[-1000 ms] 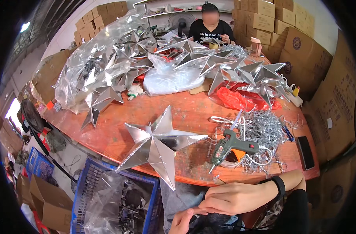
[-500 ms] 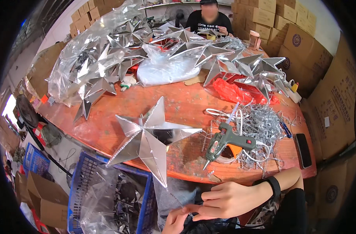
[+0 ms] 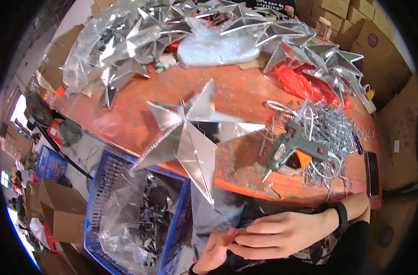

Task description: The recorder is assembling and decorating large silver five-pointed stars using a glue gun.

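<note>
A large silver five-pointed star (image 3: 197,146) lies on the near part of the table, its lowest point jutting past the front edge. From that point a thin silver tinsel strand (image 3: 222,214) runs down to my fingers. My left hand (image 3: 214,251) is closed in a pinch where the strand reaches it. Against its fingertips, my right hand (image 3: 282,234) is closed too, palm down, with a dark band on the wrist; the strand's end is hidden between the fingers. Right of the star, a green glue gun (image 3: 291,149) rests with its nozzle toward me.
Tangled silver tinsel (image 3: 332,133) and a phone (image 3: 372,174) lie at the right. More silver stars (image 3: 126,68), a clear plastic bag (image 3: 213,48) and a red bag (image 3: 296,85) fill the back. A blue crate (image 3: 97,206) stands below the table at left.
My view has tipped downward, so the table sits higher in the picture and the person across is mostly cut off. Both hands stay together at the strand; the star keeps its place on the table.
</note>
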Demonstrator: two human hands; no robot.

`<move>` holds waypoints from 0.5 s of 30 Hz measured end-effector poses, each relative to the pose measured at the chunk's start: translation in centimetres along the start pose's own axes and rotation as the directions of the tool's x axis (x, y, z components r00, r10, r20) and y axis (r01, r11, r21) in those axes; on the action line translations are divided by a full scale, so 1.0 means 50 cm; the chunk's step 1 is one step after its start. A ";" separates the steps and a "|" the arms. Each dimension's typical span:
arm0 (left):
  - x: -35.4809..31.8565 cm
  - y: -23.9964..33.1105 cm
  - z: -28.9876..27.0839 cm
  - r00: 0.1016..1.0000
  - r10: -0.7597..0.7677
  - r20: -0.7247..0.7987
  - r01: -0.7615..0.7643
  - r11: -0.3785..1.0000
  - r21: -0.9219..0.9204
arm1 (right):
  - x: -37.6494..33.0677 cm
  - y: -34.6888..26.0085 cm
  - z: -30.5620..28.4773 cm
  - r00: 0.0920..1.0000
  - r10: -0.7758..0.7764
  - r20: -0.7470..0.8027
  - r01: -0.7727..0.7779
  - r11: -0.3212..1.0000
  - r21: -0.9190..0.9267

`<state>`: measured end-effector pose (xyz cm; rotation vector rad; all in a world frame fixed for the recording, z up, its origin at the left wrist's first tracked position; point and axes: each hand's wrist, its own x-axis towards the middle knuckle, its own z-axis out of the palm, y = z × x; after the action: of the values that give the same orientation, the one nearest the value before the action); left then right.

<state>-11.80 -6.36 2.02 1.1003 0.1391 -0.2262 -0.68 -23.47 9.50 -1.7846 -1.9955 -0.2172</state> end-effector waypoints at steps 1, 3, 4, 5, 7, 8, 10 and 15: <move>-0.004 -0.022 -0.001 0.994 0.100 -0.038 -0.096 0.992 0.084 | 0.000 0.003 0.000 1.000 0.011 0.009 -0.011 1.000 -0.001; 0.000 -0.046 -0.027 0.962 0.273 -0.008 -0.246 0.879 0.410 | 0.001 0.017 0.002 0.999 0.031 0.025 -0.031 1.000 0.002; 0.007 -0.042 -0.033 0.946 0.316 0.066 -0.291 0.746 0.599 | -0.005 0.022 0.017 0.997 0.053 -0.052 -0.050 0.997 0.066; 0.015 -0.034 -0.033 0.926 0.352 0.139 -0.333 0.582 0.742 | -0.009 0.018 0.021 0.993 0.105 -0.052 -0.102 0.993 0.059; 0.037 -0.015 0.007 0.986 0.168 0.011 -0.168 0.984 0.066 | -0.014 0.012 0.015 0.983 0.170 -0.072 -0.172 0.985 -0.020; 0.044 0.000 0.021 0.997 0.075 -0.028 -0.079 0.975 -0.207 | -0.013 0.011 0.016 0.981 0.166 -0.096 -0.169 0.985 -0.030; 0.044 0.008 0.023 0.999 -0.032 -0.035 0.019 0.944 -0.328 | -0.013 0.013 0.012 0.980 0.166 -0.110 -0.170 0.985 -0.028; 0.029 -0.004 0.016 0.991 0.011 -0.134 -0.022 0.996 -0.082 | -0.006 0.014 0.005 0.977 0.153 -0.151 -0.152 0.988 0.019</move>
<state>-10.47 -7.30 1.89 1.0328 0.2569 -0.1308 -0.06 -23.54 9.02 -1.8479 -1.7439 -0.2868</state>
